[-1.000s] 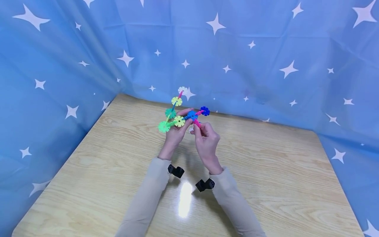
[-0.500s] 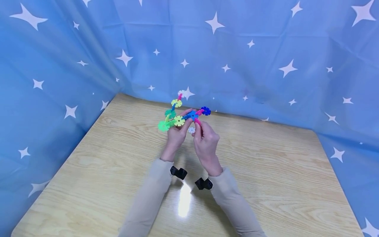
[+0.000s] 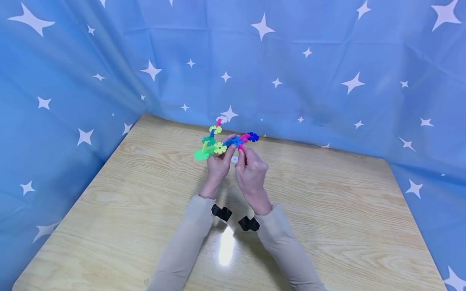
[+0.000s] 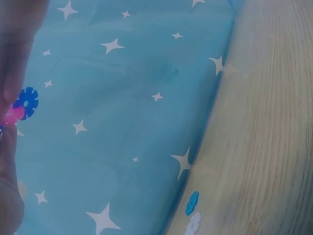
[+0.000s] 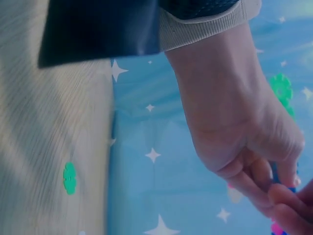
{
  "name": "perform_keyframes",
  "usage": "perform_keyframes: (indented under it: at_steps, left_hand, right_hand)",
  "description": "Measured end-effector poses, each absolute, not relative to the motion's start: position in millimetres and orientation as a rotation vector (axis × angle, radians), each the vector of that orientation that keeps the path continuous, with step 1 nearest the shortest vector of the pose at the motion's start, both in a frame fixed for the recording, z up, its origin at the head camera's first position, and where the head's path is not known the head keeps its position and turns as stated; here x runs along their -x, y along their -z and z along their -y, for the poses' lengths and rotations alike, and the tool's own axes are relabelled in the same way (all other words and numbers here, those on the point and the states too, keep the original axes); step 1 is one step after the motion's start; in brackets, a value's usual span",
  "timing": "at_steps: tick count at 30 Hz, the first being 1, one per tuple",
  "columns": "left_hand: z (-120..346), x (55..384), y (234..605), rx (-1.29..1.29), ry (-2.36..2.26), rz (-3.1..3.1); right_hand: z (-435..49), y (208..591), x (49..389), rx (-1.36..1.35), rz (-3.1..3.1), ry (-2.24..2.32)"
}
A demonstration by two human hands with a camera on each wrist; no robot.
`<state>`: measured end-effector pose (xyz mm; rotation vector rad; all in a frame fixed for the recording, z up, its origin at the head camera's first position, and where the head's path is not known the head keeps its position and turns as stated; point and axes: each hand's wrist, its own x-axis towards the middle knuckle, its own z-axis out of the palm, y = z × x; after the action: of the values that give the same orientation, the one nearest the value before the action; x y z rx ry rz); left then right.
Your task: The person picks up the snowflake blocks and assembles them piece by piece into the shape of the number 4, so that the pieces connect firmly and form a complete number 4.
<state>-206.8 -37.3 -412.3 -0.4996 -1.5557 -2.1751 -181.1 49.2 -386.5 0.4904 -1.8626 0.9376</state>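
Note:
A chain of slotted plastic snowflake discs is held up above the table, its green disc (image 3: 201,154) at the left and a white disc (image 3: 221,119) at the top. My left hand (image 3: 217,166) grips the chain around its light blue disc (image 3: 236,141), thumb in front. A pink disc (image 3: 245,138) and a dark blue disc (image 3: 253,137) stick out to the right. With thumb and forefinger, my right hand (image 3: 252,171) pinches another pink disc (image 3: 241,148) at the light blue one's lower edge. Fingers hide most of this joint in the right wrist view.
Loose discs lie on the wood-grain table (image 3: 327,210): a blue disc (image 4: 192,203) and a white disc (image 4: 193,223) in the left wrist view, a green disc (image 5: 69,178) in the right wrist view. A blue starred cloth (image 3: 309,81) hangs behind the table.
The chain's upper end has tipped downward and slightly left, and its discs look flatter. Both hands keep their hold, with the right hand shifted slightly left.

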Motion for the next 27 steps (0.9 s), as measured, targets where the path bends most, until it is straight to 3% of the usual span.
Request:
perform_keyframes:
  at_steps: [15, 27]
  left_hand:
    - [42, 205, 416, 0.485, 2.16, 1.664]
    - [58, 216, 403, 0.537, 2.002, 1.881]
  right_hand:
    - [-51, 389, 186, -0.521, 1.932, -1.021]
    - [-63, 391, 188, -0.617, 1.935, -1.373]
